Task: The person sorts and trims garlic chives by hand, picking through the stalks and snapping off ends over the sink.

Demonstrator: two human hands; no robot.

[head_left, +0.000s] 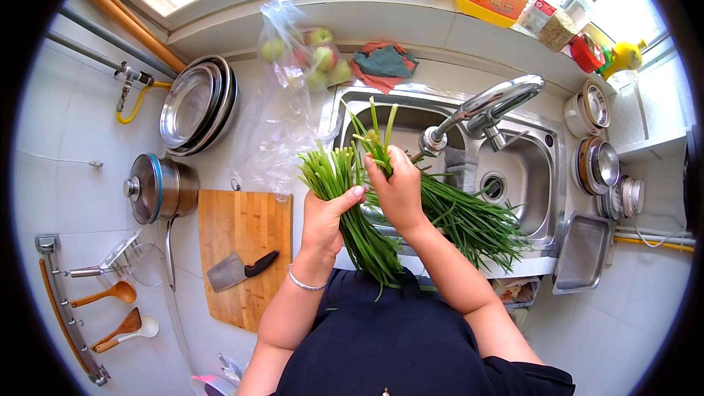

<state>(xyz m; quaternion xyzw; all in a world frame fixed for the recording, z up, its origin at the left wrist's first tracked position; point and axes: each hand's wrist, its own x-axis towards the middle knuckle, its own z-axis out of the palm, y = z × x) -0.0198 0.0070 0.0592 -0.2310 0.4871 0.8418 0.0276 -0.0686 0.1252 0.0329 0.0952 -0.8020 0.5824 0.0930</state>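
My left hand [323, 220] is closed round a thick bundle of green chives [331, 174], cut ends up and leaves hanging toward my apron. Beside it, my right hand [398, 191] grips a second bunch of chives [469, 220], whose long leaves trail right across the front of the sink. Pale stem ends stick up above the right fingers. Both bunches are close together at the sink's front left edge. The steel double sink [539, 165] lies beyond my hands, with the faucet [499, 103] arching over it.
A cleaver [229, 273] lies on a wooden cutting board [246, 220] at left. Behind are a plastic bag of apples [319, 59] and cloths [385, 66]. A lidded pot [165, 187] and steel basins [192, 106] stand left; bowls [605, 163] and a steel tray [584, 253] are right.
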